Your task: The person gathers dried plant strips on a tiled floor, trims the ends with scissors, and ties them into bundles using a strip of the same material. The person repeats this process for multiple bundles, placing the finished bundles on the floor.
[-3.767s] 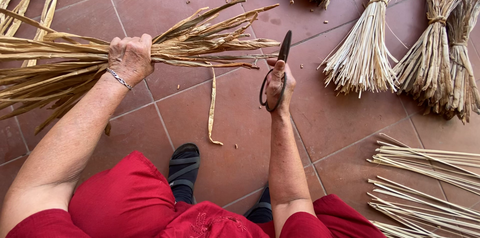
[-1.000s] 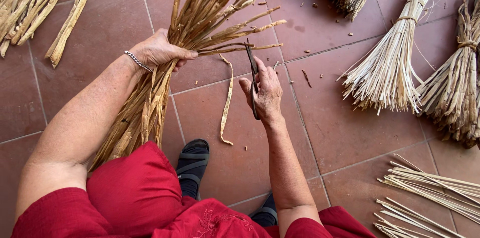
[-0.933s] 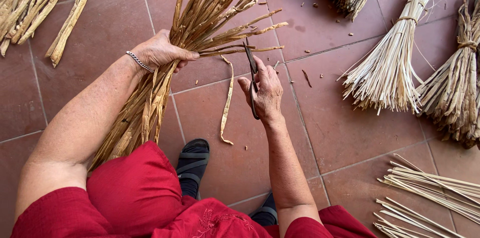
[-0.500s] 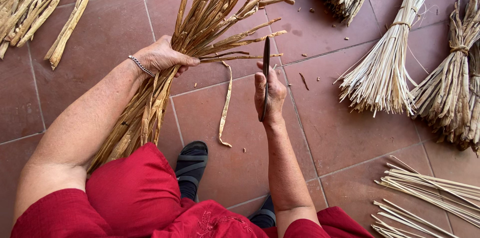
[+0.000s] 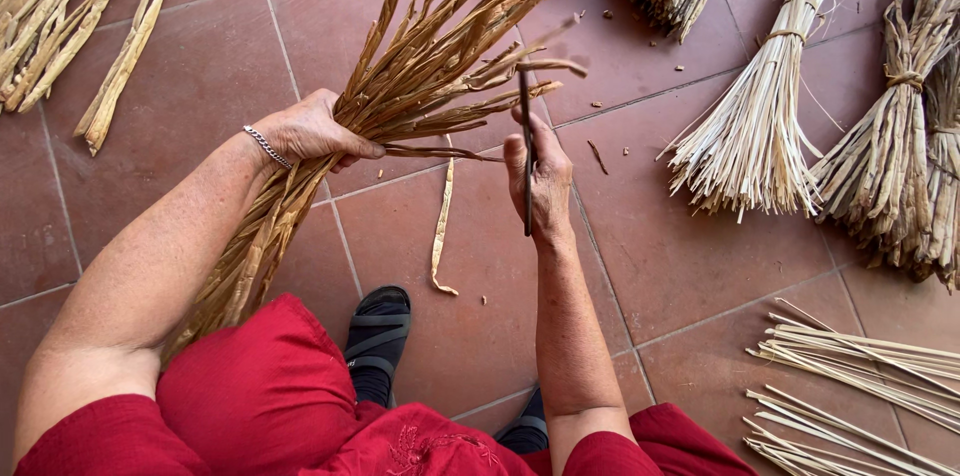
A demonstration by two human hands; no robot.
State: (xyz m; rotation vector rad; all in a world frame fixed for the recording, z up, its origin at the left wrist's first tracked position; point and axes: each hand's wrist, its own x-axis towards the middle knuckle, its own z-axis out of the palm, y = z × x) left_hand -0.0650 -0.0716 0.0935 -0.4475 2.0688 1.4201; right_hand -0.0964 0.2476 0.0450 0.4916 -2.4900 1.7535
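Two hands work here: our left hand (image 5: 312,131) is closed around the long bundle of dry brown reed leaves (image 5: 420,86) above the red tile floor (image 5: 690,266), our right hand (image 5: 540,181) grips dark metal scissors (image 5: 525,151) touching its tips.
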